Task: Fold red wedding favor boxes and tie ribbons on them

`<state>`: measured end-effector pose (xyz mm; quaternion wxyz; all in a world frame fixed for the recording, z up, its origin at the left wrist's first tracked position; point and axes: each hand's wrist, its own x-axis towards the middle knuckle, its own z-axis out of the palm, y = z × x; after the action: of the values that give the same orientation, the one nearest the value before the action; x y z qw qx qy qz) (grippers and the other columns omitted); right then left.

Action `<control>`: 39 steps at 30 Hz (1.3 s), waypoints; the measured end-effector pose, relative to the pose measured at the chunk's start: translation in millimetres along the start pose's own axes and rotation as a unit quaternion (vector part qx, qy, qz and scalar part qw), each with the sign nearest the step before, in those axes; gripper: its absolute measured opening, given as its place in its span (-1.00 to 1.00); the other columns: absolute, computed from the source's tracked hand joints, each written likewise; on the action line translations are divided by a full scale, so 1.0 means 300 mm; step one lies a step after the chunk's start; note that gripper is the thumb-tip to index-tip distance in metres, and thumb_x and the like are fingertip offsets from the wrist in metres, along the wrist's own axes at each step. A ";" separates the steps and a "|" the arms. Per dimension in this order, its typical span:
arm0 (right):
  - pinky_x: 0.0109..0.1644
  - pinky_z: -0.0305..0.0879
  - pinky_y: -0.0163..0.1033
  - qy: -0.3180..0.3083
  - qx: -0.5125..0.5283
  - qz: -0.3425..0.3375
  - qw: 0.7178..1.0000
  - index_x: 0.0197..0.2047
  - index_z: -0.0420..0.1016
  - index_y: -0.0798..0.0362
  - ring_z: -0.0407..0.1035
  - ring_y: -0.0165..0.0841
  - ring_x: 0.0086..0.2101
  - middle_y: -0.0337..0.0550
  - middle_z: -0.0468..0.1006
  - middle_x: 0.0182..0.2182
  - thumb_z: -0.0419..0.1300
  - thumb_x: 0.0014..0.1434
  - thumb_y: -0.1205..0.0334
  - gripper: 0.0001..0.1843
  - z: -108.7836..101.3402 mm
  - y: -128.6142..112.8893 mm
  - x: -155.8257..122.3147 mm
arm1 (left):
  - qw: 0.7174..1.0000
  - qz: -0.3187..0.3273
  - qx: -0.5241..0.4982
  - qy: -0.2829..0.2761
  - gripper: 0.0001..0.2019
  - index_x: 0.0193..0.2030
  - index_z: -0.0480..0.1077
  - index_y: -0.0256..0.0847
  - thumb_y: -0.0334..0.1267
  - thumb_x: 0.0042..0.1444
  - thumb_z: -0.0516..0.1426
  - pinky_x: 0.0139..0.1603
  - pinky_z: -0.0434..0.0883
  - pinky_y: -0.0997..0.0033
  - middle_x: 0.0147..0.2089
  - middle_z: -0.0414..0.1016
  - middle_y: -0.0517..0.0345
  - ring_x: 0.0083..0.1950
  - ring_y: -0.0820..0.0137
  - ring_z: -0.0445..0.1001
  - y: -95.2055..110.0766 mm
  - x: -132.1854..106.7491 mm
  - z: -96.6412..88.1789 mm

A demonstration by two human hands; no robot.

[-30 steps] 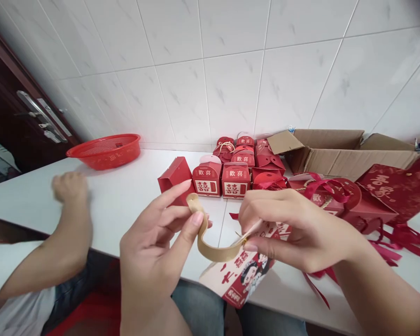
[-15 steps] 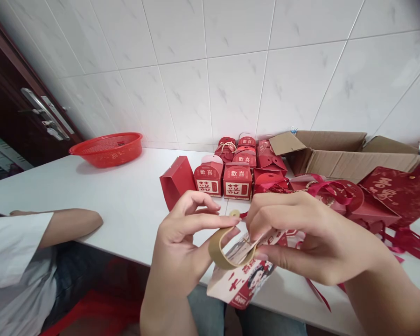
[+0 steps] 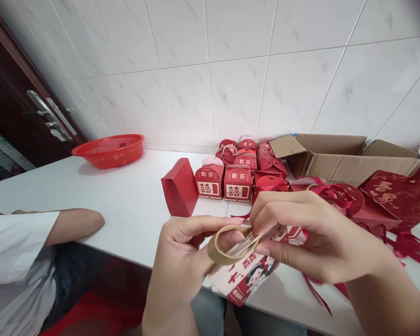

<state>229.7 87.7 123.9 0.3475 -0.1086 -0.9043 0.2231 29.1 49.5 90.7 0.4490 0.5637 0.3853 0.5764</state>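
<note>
My left hand pinches one end of a tan paper strip that curls into a loop. Its other end meets the top edge of a flat red and white gift box, which my right hand grips between thumb and fingers. Both hands hover just above the front edge of the white table. The box hangs partly over that edge, above my lap.
Several folded red gift boxes stand in rows at the back. An open cardboard carton, red bags and ribbons lie to the right. A red plastic basket sits far left. Another person's forearm rests on the table's left edge.
My left hand has bent the tan strip from a shallow curve into a closed loop and brought its free end toward the box. The other person's raised fist has come down onto the table.
</note>
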 end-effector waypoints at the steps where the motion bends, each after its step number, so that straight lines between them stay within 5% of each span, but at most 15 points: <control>1: -0.33 0.24 -0.32 0.001 0.000 -0.001 1.000 -0.28 0.38 0.11 0.31 -0.44 -0.36 -0.18 0.47 -0.41 0.15 0.18 0.52 -0.87 0.000 -0.001 0.000 | 1.000 -0.001 0.002 0.000 -0.86 -0.40 0.65 -0.02 -0.37 -0.10 0.38 -0.55 0.54 0.47 -0.43 0.66 0.15 -0.49 0.28 0.61 0.002 0.000 0.000; 5: -0.33 0.26 -0.32 0.002 -0.012 -0.002 1.000 -0.26 0.39 0.11 0.32 -0.44 -0.35 -0.16 0.47 -0.39 0.15 0.20 0.52 -0.87 -0.001 -0.009 -0.006 | 1.000 0.010 0.017 -0.008 -0.91 -0.40 0.65 -0.04 -0.33 -0.09 0.38 -0.47 0.57 0.42 -0.40 0.67 0.12 -0.43 0.25 0.63 0.010 0.000 -0.005; 16: -0.34 0.27 -0.34 0.015 -0.070 0.010 0.997 -0.26 0.40 0.13 0.34 -0.44 -0.33 -0.12 0.44 -0.32 0.13 0.24 0.48 -0.91 0.005 -0.024 -0.021 | 0.987 -0.002 -0.082 -0.136 -0.84 -0.16 0.63 0.02 -0.26 0.18 0.22 -0.21 0.50 0.68 -0.18 0.66 0.20 -0.20 0.47 0.60 0.012 -0.005 -0.042; 32: -0.38 0.22 -0.36 0.033 -0.125 0.008 0.992 -0.31 0.36 0.13 0.30 -0.47 -0.36 -0.14 0.42 -0.33 0.10 0.26 0.46 -0.89 0.004 -0.014 -0.017 | 0.986 -0.036 -0.111 -0.117 -0.84 -0.19 0.59 -0.09 -0.15 0.11 0.28 -0.15 0.49 0.58 -0.23 0.60 0.16 -0.21 0.44 0.55 -0.007 0.006 -0.007; 39: -0.38 0.25 -0.34 0.067 -0.139 0.030 0.988 -0.31 0.32 0.10 0.33 -0.45 -0.38 -0.17 0.43 -0.36 0.14 0.25 0.42 -0.91 0.009 -0.010 -0.023 | 0.990 0.008 -0.082 -0.117 -0.84 -0.14 0.57 -0.05 -0.31 0.11 0.27 -0.14 0.49 0.62 -0.19 0.60 0.19 -0.17 0.47 0.55 -0.027 0.018 -0.013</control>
<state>232.8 81.8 119.4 0.3816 -0.1976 -0.8977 0.0978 26.1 57.3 84.4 0.5309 0.5915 0.2766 0.5402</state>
